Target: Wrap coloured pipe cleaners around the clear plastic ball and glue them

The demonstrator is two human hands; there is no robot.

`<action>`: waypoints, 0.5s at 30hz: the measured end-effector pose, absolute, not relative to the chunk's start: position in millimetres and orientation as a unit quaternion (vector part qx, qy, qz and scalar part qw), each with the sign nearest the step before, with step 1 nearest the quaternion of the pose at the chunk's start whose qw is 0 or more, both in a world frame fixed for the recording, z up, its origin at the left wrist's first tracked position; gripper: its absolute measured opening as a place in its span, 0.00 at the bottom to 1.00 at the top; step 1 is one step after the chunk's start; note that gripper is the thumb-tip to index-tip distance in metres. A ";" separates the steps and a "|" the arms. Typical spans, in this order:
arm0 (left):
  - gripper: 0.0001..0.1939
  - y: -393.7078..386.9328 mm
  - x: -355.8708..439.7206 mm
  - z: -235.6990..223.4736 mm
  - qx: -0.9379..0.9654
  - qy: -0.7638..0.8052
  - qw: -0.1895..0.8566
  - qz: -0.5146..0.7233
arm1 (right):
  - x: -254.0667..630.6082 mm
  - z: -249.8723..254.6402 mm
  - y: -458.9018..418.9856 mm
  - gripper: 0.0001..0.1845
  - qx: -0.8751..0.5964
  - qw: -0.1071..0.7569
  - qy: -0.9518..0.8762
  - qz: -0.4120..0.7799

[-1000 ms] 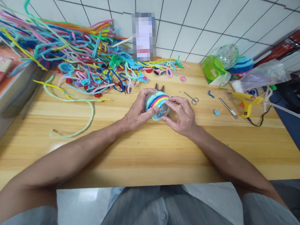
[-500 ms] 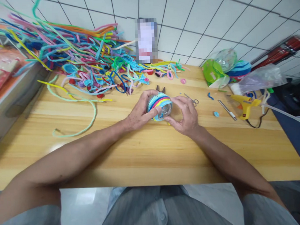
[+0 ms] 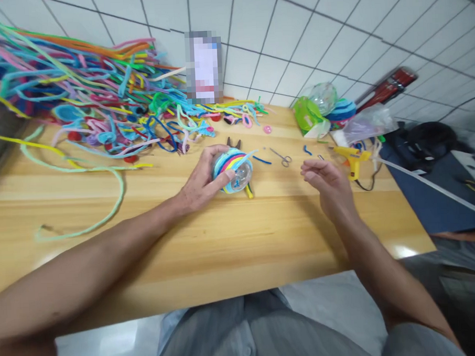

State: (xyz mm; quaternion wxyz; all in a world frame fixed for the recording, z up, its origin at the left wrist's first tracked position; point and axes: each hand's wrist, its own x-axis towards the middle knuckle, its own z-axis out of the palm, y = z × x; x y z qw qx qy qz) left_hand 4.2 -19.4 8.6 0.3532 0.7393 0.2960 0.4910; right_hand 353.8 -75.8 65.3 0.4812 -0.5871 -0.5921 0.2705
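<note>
My left hand [image 3: 204, 179] is closed around a clear round plastic ball [image 3: 243, 176] banded with blue, pink and yellow pipe cleaners, its thumb pressed on the near side. A light blue pipe cleaner end [image 3: 251, 154] sticks out loose from the ball's top right. Pliers [image 3: 249, 192] with a yellow handle lie behind and partly under the ball. Well to the right, my right hand [image 3: 327, 187] is raised over the table, fingers stretched out and slightly curved, with nothing seen in them. A yellow glue gun [image 3: 352, 160] lies just beyond it.
Many coloured pipe cleaners [image 3: 111, 89] are heaped at the back left. Small scissors [image 3: 282, 157] and a blue pipe cleaner piece [image 3: 262, 160] lie right of the ball. A phone [image 3: 205, 69] leans on the tiled wall. A green packet [image 3: 309, 116] and a plastic bag [image 3: 367, 125] stand back right.
My right hand has let go of the ball and moved right, towards the glue gun. A light blue pipe cleaner end now sticks up from the ball. The view has turned to the right.
</note>
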 end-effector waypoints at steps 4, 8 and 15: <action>0.27 -20.5 2.4 6.2 0.731 0.296 0.369 0.491 | 419.1 45.4 -106.8 0.17 -0.670 0.549 -0.442 0.233; 0.29 -21.5 1.8 7.7 0.740 0.311 0.352 0.482 | 494.4 28.7 -102.8 0.22 -0.706 0.575 -0.403 0.088; 0.24 -20.2 1.7 17.0 0.787 0.292 0.279 0.467 | 552.4 31.6 -36.2 0.21 -0.689 0.463 -0.546 0.117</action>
